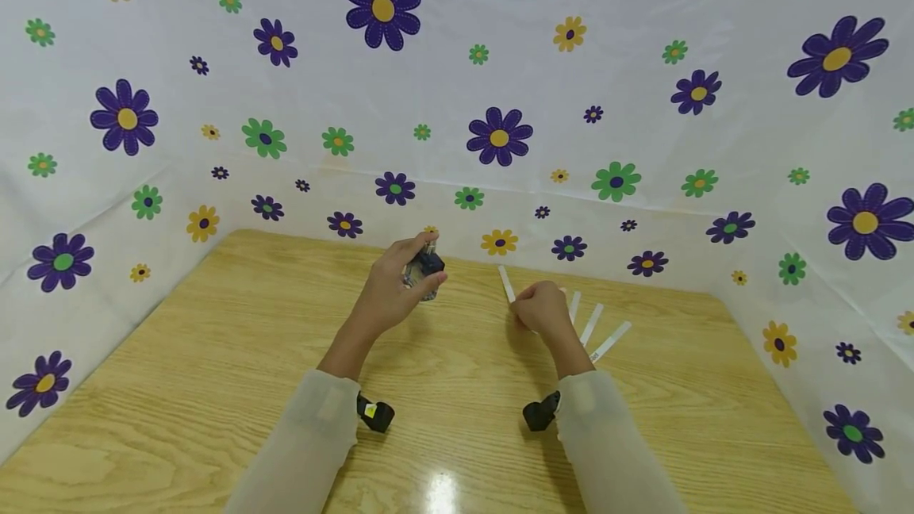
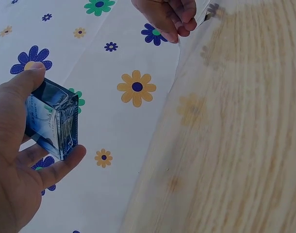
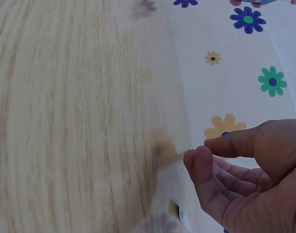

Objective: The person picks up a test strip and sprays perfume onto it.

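Observation:
My left hand (image 1: pixel 391 282) is raised over the far part of the table, holding a small blue glass perfume bottle (image 2: pixel 53 119) between thumb and fingers. In the head view the bottle shows a metallic spray top and a dark part below it. To the right, my right hand (image 1: pixel 541 309) pinches a narrow white paper strip (image 1: pixel 506 284) that points up and left toward the wall. Seen from the right wrist, that strip is nearly hidden behind the thumb and fingertips (image 3: pixel 201 160). A gap separates the strip from the bottle.
Several more white paper strips (image 1: pixel 591 324) lie fanned out on the wooden table (image 1: pixel 457 371), beside and partly behind my right hand. A white flower-printed cloth (image 1: pixel 443 86) hangs along the back and both sides. Black wrist devices (image 1: pixel 376 415) sit below both sleeves.

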The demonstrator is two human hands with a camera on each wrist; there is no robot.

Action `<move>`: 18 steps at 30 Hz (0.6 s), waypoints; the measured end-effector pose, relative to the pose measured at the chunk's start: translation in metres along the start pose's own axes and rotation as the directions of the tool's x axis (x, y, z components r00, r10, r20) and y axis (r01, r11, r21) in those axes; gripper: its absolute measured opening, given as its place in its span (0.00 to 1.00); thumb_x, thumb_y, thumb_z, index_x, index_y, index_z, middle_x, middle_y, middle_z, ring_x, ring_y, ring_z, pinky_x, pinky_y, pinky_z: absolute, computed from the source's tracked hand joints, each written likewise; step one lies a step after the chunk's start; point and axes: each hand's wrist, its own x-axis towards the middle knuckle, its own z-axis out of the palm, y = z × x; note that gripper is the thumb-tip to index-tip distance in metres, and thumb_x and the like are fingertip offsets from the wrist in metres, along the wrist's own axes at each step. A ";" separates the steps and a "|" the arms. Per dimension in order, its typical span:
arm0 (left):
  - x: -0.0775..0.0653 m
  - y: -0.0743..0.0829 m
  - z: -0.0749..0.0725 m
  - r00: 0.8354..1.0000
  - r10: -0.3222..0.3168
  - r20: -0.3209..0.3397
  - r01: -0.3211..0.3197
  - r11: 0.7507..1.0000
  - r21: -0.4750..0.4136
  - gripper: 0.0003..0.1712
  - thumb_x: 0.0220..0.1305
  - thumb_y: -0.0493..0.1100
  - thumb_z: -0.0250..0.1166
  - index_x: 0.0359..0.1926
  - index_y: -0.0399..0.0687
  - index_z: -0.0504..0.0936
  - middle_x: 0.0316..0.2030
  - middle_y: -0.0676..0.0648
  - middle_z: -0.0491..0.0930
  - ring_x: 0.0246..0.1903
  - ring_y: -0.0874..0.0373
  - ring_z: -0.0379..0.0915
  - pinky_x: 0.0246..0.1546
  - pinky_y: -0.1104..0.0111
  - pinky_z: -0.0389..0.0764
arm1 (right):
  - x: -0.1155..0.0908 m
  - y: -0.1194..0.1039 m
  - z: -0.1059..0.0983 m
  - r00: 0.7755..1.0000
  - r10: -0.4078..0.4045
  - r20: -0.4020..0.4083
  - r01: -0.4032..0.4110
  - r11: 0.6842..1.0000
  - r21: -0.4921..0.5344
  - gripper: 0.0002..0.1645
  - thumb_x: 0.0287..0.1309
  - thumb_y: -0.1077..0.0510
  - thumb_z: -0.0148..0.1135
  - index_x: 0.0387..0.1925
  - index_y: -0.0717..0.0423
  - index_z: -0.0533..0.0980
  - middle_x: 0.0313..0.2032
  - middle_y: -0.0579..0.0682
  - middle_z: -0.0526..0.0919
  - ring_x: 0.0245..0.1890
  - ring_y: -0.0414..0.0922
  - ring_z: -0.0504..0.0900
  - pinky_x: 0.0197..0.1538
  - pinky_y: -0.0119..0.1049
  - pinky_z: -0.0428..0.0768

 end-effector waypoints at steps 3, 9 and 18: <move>0.000 0.001 0.000 1.000 0.002 0.001 -0.002 1.000 0.005 0.36 0.69 0.56 0.68 0.75 0.64 0.68 0.68 0.43 0.71 0.67 0.43 0.68 0.63 0.44 0.74 | 0.000 -0.002 0.001 0.999 0.012 0.041 -0.013 1.000 0.019 0.08 0.60 0.65 0.67 0.38 0.68 0.84 0.31 0.58 0.86 0.27 0.46 0.84 0.32 0.34 0.83; 0.000 0.001 -0.001 1.000 -0.003 0.001 0.003 1.000 0.006 0.37 0.69 0.56 0.68 0.75 0.63 0.68 0.68 0.43 0.71 0.67 0.42 0.68 0.63 0.43 0.74 | -0.002 -0.002 0.003 0.991 0.023 0.129 -0.027 0.999 0.028 0.08 0.63 0.63 0.68 0.38 0.68 0.83 0.33 0.58 0.84 0.28 0.45 0.84 0.36 0.35 0.85; 0.000 -0.002 0.001 1.000 0.002 0.006 -0.002 1.000 0.002 0.36 0.69 0.57 0.68 0.75 0.66 0.68 0.68 0.43 0.72 0.66 0.43 0.69 0.62 0.44 0.75 | -0.003 0.004 -0.004 0.986 -0.022 0.163 0.017 0.999 0.034 0.10 0.66 0.62 0.66 0.42 0.69 0.84 0.34 0.58 0.86 0.29 0.45 0.85 0.37 0.36 0.86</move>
